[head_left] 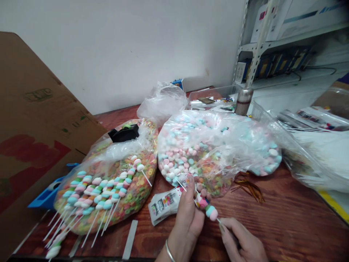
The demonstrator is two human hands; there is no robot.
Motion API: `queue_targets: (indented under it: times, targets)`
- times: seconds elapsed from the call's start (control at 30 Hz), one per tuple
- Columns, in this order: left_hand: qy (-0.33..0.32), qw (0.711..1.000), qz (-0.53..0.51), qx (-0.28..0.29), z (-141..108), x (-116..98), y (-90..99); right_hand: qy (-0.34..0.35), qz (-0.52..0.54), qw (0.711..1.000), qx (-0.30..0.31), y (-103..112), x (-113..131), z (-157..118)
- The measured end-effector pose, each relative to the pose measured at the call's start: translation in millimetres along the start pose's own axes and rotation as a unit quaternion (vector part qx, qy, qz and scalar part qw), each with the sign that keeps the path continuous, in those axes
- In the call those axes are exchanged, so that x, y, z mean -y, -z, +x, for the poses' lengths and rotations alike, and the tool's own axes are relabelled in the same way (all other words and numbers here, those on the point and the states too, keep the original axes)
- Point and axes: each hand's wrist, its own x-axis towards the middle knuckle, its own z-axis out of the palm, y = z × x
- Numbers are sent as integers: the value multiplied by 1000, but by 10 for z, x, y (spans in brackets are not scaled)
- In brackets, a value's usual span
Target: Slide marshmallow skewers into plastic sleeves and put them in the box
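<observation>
My left hand (188, 213), with a thin bangle (169, 251) at the wrist, is closed around a white stick. A skewer of pastel marshmallow pieces (205, 204) runs from those fingers toward my right hand (242, 240), whose fingertips pinch at the stick's end. Finished skewers of pink, blue and white candy (100, 193) lie on a clear bag of colourful cereal rings (136, 196). A second clear bag of pastel marshmallows and cereal rings (188, 153) sits just beyond my left hand. A white packet (165, 205) touches that hand's side.
A brown cardboard box (35, 120) and a blue plastic item (47, 194) stand at the left of the wooden table (283, 225). Behind are a clear plastic bin (209, 98), a metal flask (243, 102), a black tape dispenser (124, 133), and metal shelving (259, 47). Gold strands (248, 187) lie on the table.
</observation>
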Motion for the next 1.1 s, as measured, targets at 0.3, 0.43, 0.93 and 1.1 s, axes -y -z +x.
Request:
queue_targets:
  times: [0.3,0.43,0.93,1.1]
  targets:
    - [47,999,2,-18,-102,191,3,211,-193,955,-81,5,-73,21]
    - [46,999,-8,-12,-105,261,46,-43,31,998,-19,-46,66,31]
    - [86,991,-94,-36,-63,101,-8,-349,475,800,116,-13,133,58]
    - [86,993,-73,-37,-83,176,2,-329,391,852,111,25,154,81]
